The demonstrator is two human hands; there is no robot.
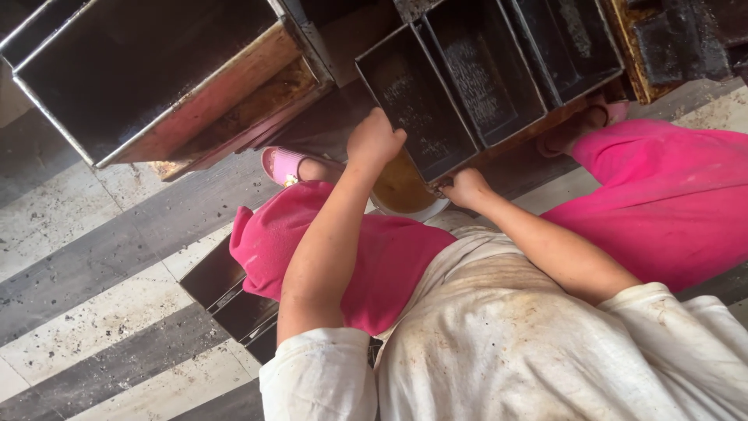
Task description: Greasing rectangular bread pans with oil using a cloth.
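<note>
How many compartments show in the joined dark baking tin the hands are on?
3: one under the left hand, one in the middle, one farthest right; more may lie out of frame.

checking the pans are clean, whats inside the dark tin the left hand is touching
The left hand rests on the rim of the nearest dark tin. Its inside looks bare of contents, with pale scratchy residue on the bottom. The near corner, covered by the hand, cannot be seen.

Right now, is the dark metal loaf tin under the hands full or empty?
Empty: the dark metal loaf tin shows only its bare, stained bottom.
</note>
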